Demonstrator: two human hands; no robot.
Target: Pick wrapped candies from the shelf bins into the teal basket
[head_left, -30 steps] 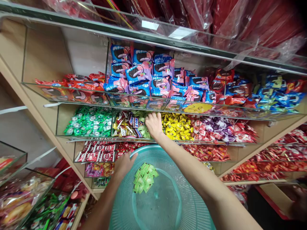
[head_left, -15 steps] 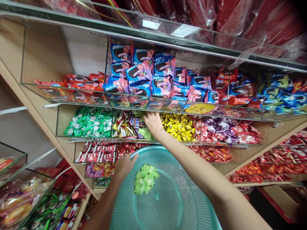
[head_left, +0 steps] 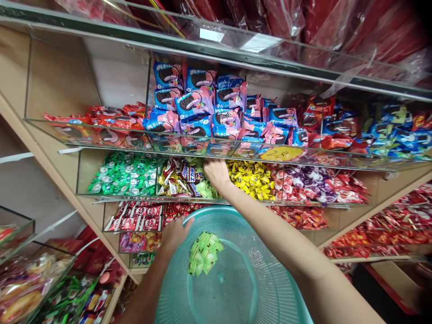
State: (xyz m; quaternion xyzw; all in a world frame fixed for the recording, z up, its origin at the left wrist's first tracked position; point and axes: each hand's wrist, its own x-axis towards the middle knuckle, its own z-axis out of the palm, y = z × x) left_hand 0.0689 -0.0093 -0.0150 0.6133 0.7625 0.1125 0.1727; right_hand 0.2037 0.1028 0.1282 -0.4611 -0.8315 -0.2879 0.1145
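My left hand (head_left: pixel 175 234) grips the rim of a round teal plastic basket (head_left: pixel 256 270) held below the shelves, thumb over the edge. A small pile of light green wrapped candies (head_left: pixel 204 252) lies inside it. My right hand (head_left: pixel 218 173) reaches into a glass bin on the middle shelf, fingers curled down into light green candies (head_left: pixel 207 189) beside mixed chocolate bars (head_left: pixel 178 177). What the fingers hold is hidden.
Glass-fronted shelves hold green candies (head_left: pixel 124 175), yellow candies (head_left: pixel 251 177), red and purple candies (head_left: pixel 313 184), and blue and pink cookie packs (head_left: pixel 199 103) above. A yellow price tag (head_left: pixel 281 154) sticks to the glass. Red wafer bars (head_left: pixel 135 216) fill a lower bin.
My right hand has stayed in the bin, shifting slightly deeper among the green candies. The basket and my left hand have barely moved.
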